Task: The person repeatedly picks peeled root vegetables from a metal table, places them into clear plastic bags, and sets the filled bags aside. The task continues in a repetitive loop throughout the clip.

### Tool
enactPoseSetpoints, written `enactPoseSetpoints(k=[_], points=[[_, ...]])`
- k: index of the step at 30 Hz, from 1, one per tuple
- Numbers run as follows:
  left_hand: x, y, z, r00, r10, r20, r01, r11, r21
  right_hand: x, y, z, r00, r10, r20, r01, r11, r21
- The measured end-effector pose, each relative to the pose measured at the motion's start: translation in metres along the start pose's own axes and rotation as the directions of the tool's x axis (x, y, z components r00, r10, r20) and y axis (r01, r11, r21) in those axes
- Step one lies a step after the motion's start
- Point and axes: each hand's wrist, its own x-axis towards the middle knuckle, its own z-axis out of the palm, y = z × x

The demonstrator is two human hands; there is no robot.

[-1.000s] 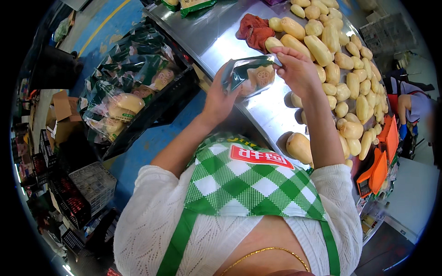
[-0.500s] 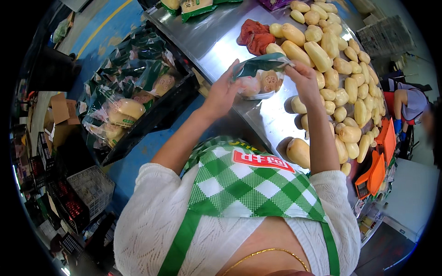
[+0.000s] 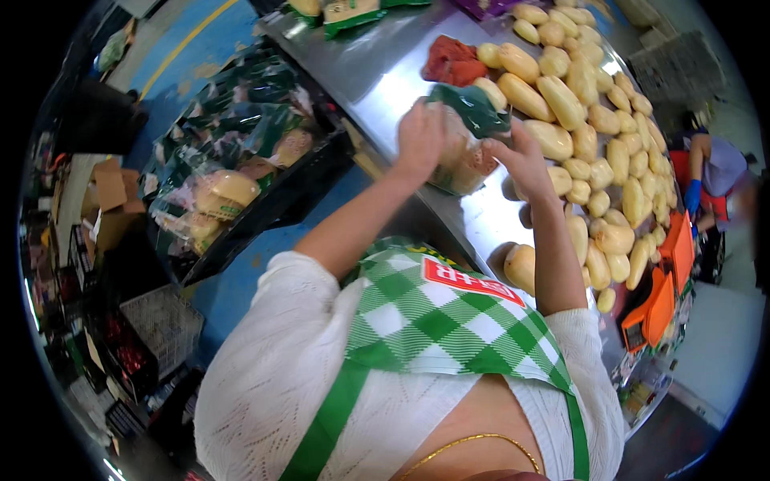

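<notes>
A clear plastic bag (image 3: 462, 170) with a dark green upper part sits between my hands over the metal table, with pale lotus root pieces inside. My left hand (image 3: 420, 138) grips its left side, the fingers curled and partly blurred. On the other side, my right hand (image 3: 525, 160) is closed on the bag, thumb toward its front. Just beyond the bag lies a crumpled red cloth (image 3: 454, 61). Many peeled lotus root segments (image 3: 563, 103) are spread to the right, some close beside my right hand and forearm.
A black crate (image 3: 277, 212) of filled green-and-clear bags (image 3: 220, 196) stands left of the metal table (image 3: 377, 88). More packages (image 3: 353, 14) lie at its far edge. Orange scales (image 3: 648, 313) are at the right, with another person (image 3: 718, 172) beyond. A grey crate (image 3: 164, 329) sits lower left.
My hands have shifted from the bag's upper edge to its sides and brought it slightly nearer. The green top now leans away. The whole view has shifted a little.
</notes>
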Motion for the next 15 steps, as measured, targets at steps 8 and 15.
enactPoseSetpoints(k=[8, 15], points=[[0.018, 0.029, 0.010, 0.981, -0.126, 0.149, 0.180, 0.881, -0.438, -0.033, 0.033, 0.020, 0.971, -0.044, -0.233, 0.039, 0.999, -0.029], [0.002, 0.031, -0.005, 0.999, -0.017, 0.039, 0.034, 0.862, -0.507, -0.050, 0.025, 0.019, 0.946, -0.039, -0.322, 0.074, 0.992, 0.097]])
